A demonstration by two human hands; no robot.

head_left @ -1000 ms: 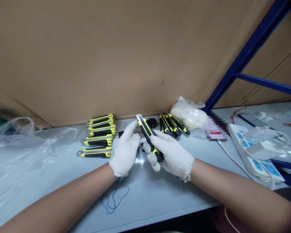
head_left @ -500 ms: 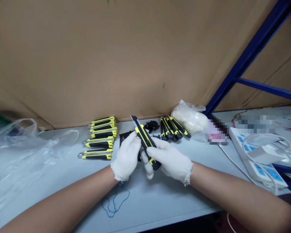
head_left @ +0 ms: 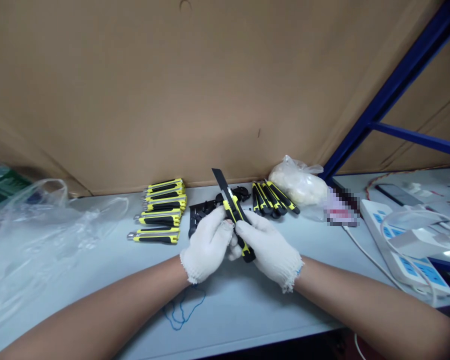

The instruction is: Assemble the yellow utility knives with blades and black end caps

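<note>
Two gloved hands (head_left: 238,245) together: right hand (head_left: 268,247) clamped on the yellow-and-black utility knife (head_left: 237,220), left hand (head_left: 207,245) pressed against its side. Blade (head_left: 219,180) now extends further than earlier; keep fingers behind its edge. Knife held above the bench (head_left: 247,320), stacked knives (head_left: 161,210) left, knife row (head_left: 273,198) right.
</note>
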